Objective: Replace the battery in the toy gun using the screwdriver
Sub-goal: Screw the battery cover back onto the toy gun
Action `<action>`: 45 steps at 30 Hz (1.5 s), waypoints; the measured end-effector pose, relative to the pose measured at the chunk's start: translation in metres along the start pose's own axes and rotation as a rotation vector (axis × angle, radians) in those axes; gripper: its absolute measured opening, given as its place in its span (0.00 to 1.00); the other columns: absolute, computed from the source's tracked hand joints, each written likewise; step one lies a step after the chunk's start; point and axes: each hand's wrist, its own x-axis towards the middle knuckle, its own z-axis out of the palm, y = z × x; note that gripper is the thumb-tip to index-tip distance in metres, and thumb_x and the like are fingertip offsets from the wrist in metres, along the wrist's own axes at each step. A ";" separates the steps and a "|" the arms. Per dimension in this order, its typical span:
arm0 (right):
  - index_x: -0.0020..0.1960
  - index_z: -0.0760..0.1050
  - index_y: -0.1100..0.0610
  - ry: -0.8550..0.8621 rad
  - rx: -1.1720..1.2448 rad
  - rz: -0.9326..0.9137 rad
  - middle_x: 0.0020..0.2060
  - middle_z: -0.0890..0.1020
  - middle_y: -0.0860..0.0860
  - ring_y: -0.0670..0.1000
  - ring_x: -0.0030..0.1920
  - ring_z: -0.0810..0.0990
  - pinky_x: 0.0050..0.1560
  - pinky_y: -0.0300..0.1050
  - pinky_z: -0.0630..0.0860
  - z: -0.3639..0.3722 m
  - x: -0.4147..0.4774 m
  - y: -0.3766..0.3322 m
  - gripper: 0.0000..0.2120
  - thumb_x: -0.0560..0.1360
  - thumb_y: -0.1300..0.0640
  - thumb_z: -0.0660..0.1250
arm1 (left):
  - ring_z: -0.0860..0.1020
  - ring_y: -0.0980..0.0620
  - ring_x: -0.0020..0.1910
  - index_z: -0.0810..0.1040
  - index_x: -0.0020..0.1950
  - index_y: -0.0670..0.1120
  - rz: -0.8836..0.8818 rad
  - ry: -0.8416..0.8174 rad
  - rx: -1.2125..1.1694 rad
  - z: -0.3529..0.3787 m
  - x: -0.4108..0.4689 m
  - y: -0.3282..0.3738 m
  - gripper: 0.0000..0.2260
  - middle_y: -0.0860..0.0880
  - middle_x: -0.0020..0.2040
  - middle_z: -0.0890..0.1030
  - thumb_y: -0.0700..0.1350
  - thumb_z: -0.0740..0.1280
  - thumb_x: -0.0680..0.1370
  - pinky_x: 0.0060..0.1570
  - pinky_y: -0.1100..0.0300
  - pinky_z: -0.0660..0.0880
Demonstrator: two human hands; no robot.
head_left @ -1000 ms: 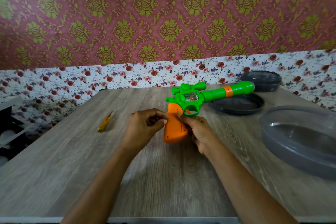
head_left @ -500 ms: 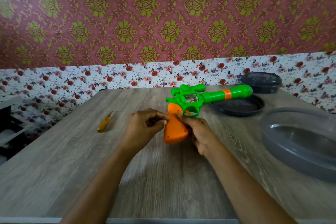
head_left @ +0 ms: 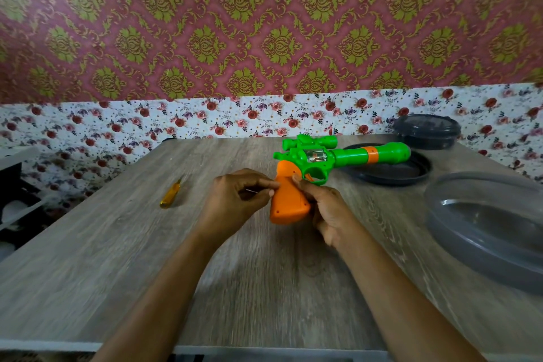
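The toy gun stands upright near the middle of the wood-grain table, with its green barrel pointing toward 3 o'clock and its orange grip down. Both hands are clamped on that grip.

The left hand comes in from 9 o'clock with its fingers curled. Its thumb and forefinger pinch at the grip's left edge. A thin pale sliver shows between those 2 fingertips, too small to name.

The right hand holds the grip from 3 o'clock, thumb tip just below the trigger guard. Its other fingers are hidden behind the grip. No battery door or screw can be made out on the orange face.

The screwdriver lies alone on the table at 9 o'clock from the gun, well apart from both hands. Only its yellow handle reads clearly, and the tip is blurred.

At 2 o'clock a dark lid lies flat, partly behind the barrel. Beyond it sits a dark round container. At 4 o'clock there is 1 large grey tub, cut off by the frame's edge.
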 end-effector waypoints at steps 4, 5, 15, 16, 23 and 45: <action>0.46 0.74 0.52 -0.004 -0.012 0.004 0.42 0.81 0.50 0.49 0.44 0.79 0.44 0.44 0.75 0.000 -0.001 -0.001 0.05 0.72 0.56 0.69 | 0.77 0.69 0.48 0.82 0.51 0.49 0.009 -0.025 0.018 -0.001 0.000 -0.001 0.10 0.58 0.47 0.79 0.36 0.70 0.74 0.45 0.76 0.73; 0.45 0.74 0.52 -0.006 -0.009 0.004 0.41 0.81 0.50 0.48 0.43 0.79 0.44 0.44 0.75 0.001 -0.002 -0.001 0.04 0.72 0.56 0.69 | 0.77 0.69 0.48 0.82 0.51 0.49 0.010 -0.029 0.026 -0.001 0.000 -0.001 0.10 0.58 0.47 0.78 0.36 0.70 0.74 0.45 0.76 0.72; 0.48 0.74 0.52 0.004 -0.008 0.023 0.44 0.81 0.51 0.49 0.47 0.79 0.46 0.44 0.75 -0.002 0.000 -0.001 0.08 0.71 0.55 0.70 | 0.80 0.60 0.40 0.80 0.45 0.56 -0.140 0.172 -0.105 -0.004 0.002 -0.006 0.13 0.55 0.44 0.82 0.36 0.67 0.76 0.44 0.66 0.78; 0.48 0.74 0.52 0.003 -0.009 0.026 0.44 0.81 0.51 0.50 0.47 0.79 0.48 0.45 0.76 -0.002 0.001 -0.001 0.08 0.70 0.55 0.70 | 0.80 0.61 0.38 0.81 0.45 0.54 -0.169 0.260 -0.020 -0.008 0.003 -0.011 0.11 0.54 0.43 0.83 0.37 0.67 0.76 0.43 0.66 0.78; 0.42 0.77 0.55 0.013 -0.064 0.016 0.42 0.82 0.51 0.52 0.48 0.79 0.58 0.50 0.74 0.000 0.002 0.002 0.03 0.70 0.59 0.71 | 0.70 0.39 0.62 0.76 0.64 0.47 -0.571 0.293 0.812 -0.042 -0.001 -0.046 0.16 0.40 0.61 0.75 0.46 0.65 0.76 0.56 0.49 0.70; 0.44 0.79 0.57 -0.143 -0.239 -0.036 0.46 0.83 0.53 0.47 0.44 0.81 0.54 0.45 0.77 -0.002 0.004 0.011 0.03 0.71 0.61 0.69 | 0.79 0.54 0.37 0.79 0.53 0.40 -0.345 0.569 -0.293 -0.042 0.002 -0.022 0.07 0.47 0.39 0.80 0.35 0.64 0.77 0.41 0.63 0.79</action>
